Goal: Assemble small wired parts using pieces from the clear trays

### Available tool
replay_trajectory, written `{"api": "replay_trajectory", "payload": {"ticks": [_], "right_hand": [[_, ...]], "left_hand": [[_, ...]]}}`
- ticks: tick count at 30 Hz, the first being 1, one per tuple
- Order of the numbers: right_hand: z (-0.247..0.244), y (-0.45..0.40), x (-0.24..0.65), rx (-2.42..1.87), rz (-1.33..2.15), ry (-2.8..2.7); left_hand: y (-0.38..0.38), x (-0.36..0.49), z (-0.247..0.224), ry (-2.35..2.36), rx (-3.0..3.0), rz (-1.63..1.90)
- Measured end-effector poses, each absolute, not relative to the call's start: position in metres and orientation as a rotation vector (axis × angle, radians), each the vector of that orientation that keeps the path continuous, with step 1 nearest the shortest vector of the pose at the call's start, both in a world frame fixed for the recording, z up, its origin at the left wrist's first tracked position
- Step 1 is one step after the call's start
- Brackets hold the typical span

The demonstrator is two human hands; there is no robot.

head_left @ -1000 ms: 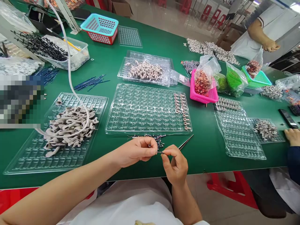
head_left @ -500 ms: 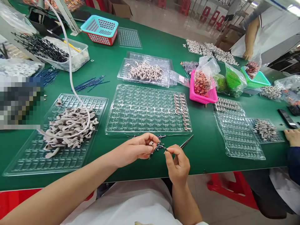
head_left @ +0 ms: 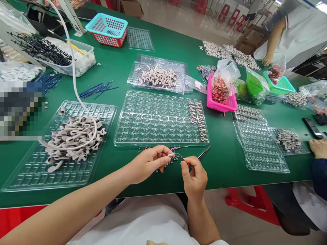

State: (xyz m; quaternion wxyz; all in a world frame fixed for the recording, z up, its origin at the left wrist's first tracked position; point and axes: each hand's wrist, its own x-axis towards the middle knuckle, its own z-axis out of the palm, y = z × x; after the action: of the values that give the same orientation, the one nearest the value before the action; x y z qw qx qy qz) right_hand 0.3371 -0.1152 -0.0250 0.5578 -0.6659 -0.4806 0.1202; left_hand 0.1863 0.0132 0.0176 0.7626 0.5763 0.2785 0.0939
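Note:
Pinched between the fingertips of my left hand [head_left: 150,161] is a small beige hollow plastic shell [head_left: 170,155]. My right hand [head_left: 194,175], just to the right, pinches the dark end of a thin wire piece [head_left: 181,157]; the wire runs toward the shell, but I cannot tell whether it enters it. Pointed metal tweezers [head_left: 204,152] stick out beyond my right hand; whether it grips them is hidden. Under my fingers lies a small pile of dark wired parts [head_left: 167,165]. Ahead is a clear blister tray [head_left: 153,117], with beige pieces in its right-hand columns.
Loose beige shells [head_left: 76,136] are heaped on a left-hand tray [head_left: 30,173], crossed by a white hose [head_left: 76,78]. More shells [head_left: 158,76] lie on stacked trays behind. A pink basket [head_left: 221,107] stands at right. Co-workers' hands [head_left: 319,148] rest farther right and at the back.
The shell in my left hand has turned, from its opening facing me to lying sideways toward the right hand. My right hand has barely moved.

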Motion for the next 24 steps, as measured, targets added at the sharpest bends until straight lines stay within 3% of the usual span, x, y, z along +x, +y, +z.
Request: {"api": "replay_trajectory", "payload": {"ticks": [24], "right_hand": [[-0.0204,-0.1147,0.3364,-1.581,0.295,-1.219]], "left_hand": [[0.0159,0.1878,0.0190,0.637,1.201,0.215]]}}
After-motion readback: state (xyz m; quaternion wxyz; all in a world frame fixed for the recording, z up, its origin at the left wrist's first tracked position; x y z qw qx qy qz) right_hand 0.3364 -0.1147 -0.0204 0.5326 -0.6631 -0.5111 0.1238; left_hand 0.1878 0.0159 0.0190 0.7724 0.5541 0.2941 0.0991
